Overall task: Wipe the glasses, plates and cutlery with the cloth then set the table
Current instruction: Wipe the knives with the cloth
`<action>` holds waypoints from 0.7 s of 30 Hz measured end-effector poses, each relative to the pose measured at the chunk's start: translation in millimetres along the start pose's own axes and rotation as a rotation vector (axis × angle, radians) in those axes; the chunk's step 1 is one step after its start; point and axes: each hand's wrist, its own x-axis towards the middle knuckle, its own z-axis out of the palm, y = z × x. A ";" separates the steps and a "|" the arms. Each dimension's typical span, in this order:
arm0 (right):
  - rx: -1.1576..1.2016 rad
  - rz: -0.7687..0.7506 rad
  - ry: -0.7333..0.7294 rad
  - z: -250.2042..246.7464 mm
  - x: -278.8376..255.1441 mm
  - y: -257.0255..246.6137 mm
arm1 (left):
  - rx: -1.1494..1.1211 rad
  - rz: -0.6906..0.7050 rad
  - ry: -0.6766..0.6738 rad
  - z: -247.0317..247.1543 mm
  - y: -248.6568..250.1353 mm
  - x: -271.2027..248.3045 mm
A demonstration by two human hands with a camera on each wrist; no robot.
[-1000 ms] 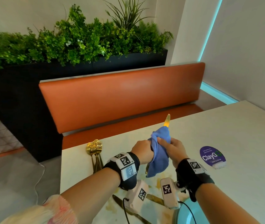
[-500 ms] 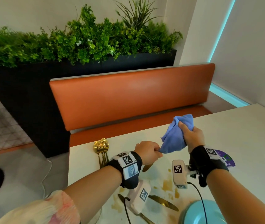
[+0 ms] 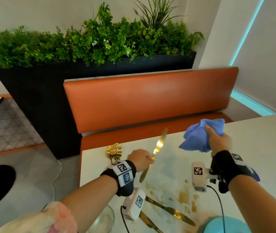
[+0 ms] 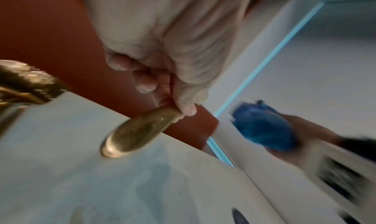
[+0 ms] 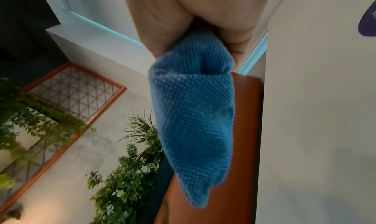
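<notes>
The left hand [image 3: 140, 159] is closed in a fist around the middle of a slender gold-coloured metal knife [image 3: 157, 148], held tilted above the white table [image 3: 260, 148]; the blade points up and away toward the orange upholstered bench [image 3: 150, 98], and the rounded handle end [image 4: 132, 135] projects below the curled fingers [image 4: 142, 82]. The right hand [image 3: 218, 140], raised to the right and well apart from the knife, grips a bunched blue knitted cloth [image 3: 199, 137], one fold of which hangs free [image 5: 195, 115]. On the table's far left corner lie gold forks and spoons [image 3: 114, 151]. Near the person lie two more gold knives [image 3: 169, 211], brown stains [image 3: 184, 194], a clear glass [image 3: 103, 219] and a pale turquoise plate [image 3: 218, 226]. A black planter of green foliage [image 3: 100, 44] stands behind the bench.
</notes>
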 end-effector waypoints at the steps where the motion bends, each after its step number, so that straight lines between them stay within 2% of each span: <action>1: 0.017 -0.011 -0.009 -1.2 0.3 3.6 | -0.068 -0.051 0.035 -5.0 -12.3 3.8; 6: -0.014 -0.016 -0.094 8.7 -8.4 22.8 | -0.094 -0.323 0.108 -26.3 -77.0 33.1; 10: -0.046 -0.021 -0.146 16.2 -12.4 35.0 | 0.012 -0.492 0.075 -38.5 -120.6 43.5; 14: -0.079 -0.037 -0.174 20.4 -15.1 40.3 | 0.145 -0.558 0.012 -28.4 -178.0 55.9; 17: -0.095 -0.042 -0.172 22.8 -14.9 42.8 | 0.183 -0.574 0.017 -12.4 -207.4 68.9; 21: -0.114 -0.054 -0.177 26.0 -15.0 45.1 | 0.229 -0.571 -0.049 18.5 -250.0 103.3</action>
